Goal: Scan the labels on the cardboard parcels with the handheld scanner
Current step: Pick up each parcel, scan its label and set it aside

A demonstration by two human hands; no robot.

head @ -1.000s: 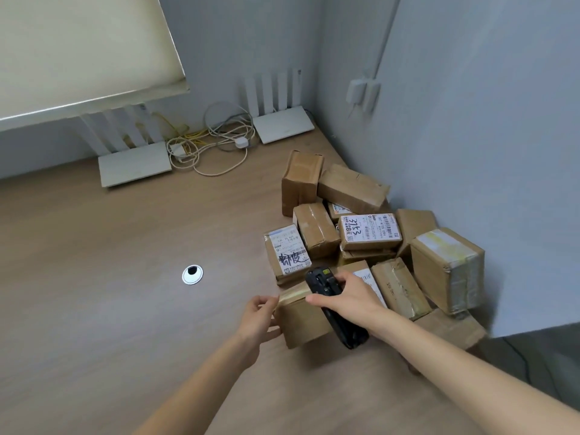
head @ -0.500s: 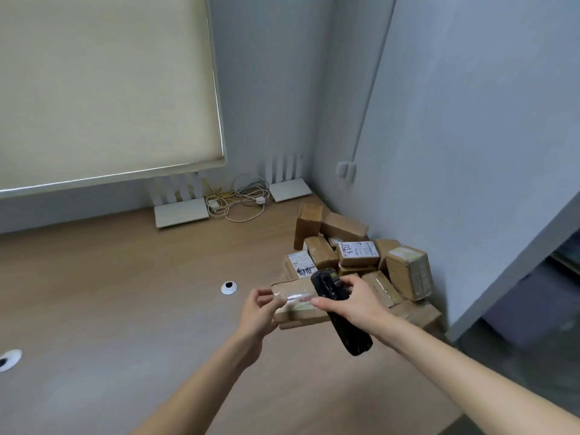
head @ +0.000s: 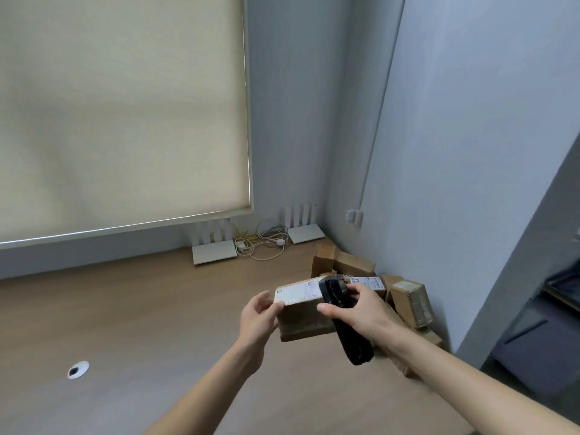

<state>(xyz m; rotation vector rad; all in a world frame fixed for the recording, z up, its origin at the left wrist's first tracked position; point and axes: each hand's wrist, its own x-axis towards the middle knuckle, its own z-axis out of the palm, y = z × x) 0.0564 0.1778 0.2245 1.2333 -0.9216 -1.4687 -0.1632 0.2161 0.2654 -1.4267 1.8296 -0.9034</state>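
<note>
My left hand (head: 258,318) grips the left end of a cardboard parcel (head: 303,321) and holds it up above the desk, its white label (head: 298,291) facing upward. My right hand (head: 361,312) grips a black handheld scanner (head: 343,321), whose head sits over the right end of that label. Behind them, a heap of several cardboard parcels (head: 408,301) lies against the right wall, partly hidden by the held parcel and my right hand.
The wooden desk (head: 141,309) runs left and toward me, with a round cable grommet (head: 77,369) at the left. Two white routers (head: 214,251) and a tangle of cables (head: 263,243) stand at the back wall under a roller blind (head: 125,114).
My left hand has lifted the parcel off the desk and turned its label face up. The scanner has stayed over it. The camera has tilted upward, so more wall and blind show.
</note>
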